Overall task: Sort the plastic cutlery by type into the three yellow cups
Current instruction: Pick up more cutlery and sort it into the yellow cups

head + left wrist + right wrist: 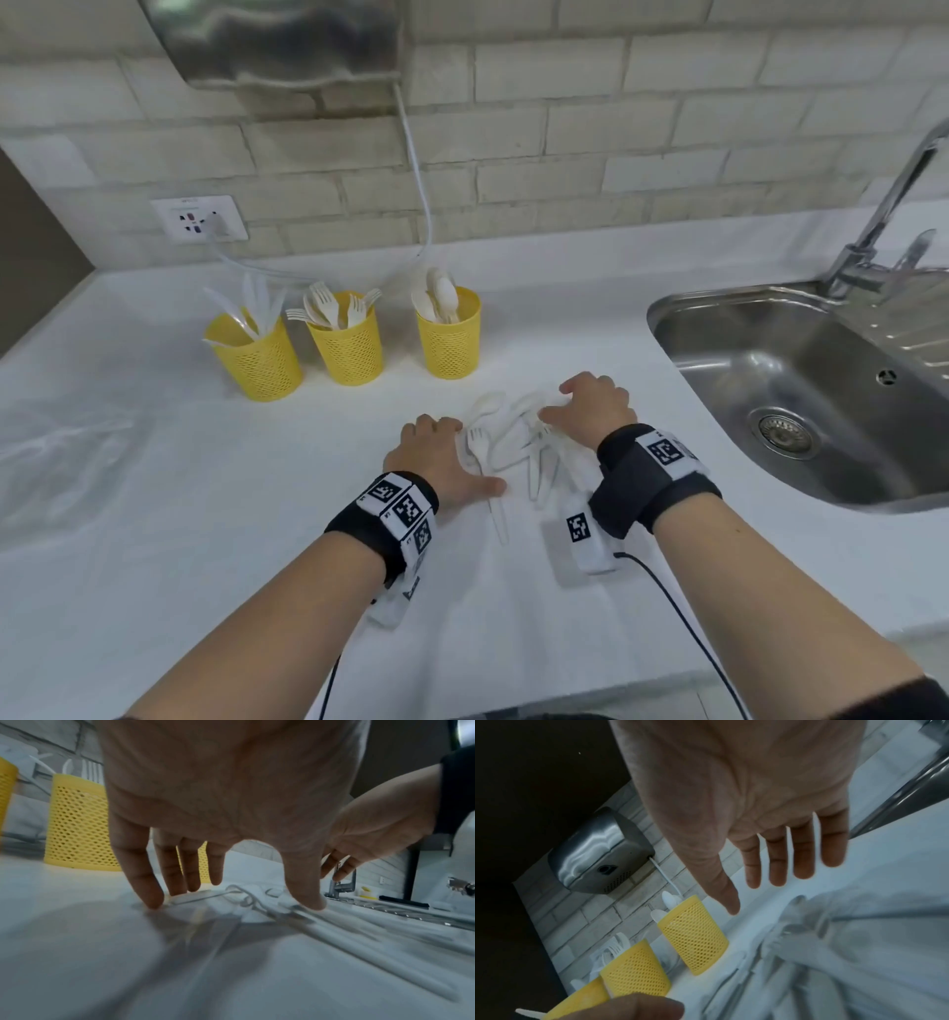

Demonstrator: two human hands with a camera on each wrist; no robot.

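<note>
Three yellow mesh cups stand in a row at the back of the white counter: the left cup (259, 360) holds knives, the middle cup (346, 342) forks, the right cup (449, 336) spoons. A loose pile of white plastic cutlery (513, 442) lies between my hands. My left hand (462, 457) rests at the pile's left edge; its straight fingers (154, 898) touch the counter and its thumb (308, 898) presses a handle. My right hand (560, 406) hovers over the pile's right side, fingers (800, 862) spread and straight, gripping nothing.
A steel sink (770, 360) with a faucet (883, 205) fills the right side. A wall socket (197, 218) and white cord sit behind the cups, below a steel wall unit (277, 41). Clear plastic film (61, 452) lies at the far left.
</note>
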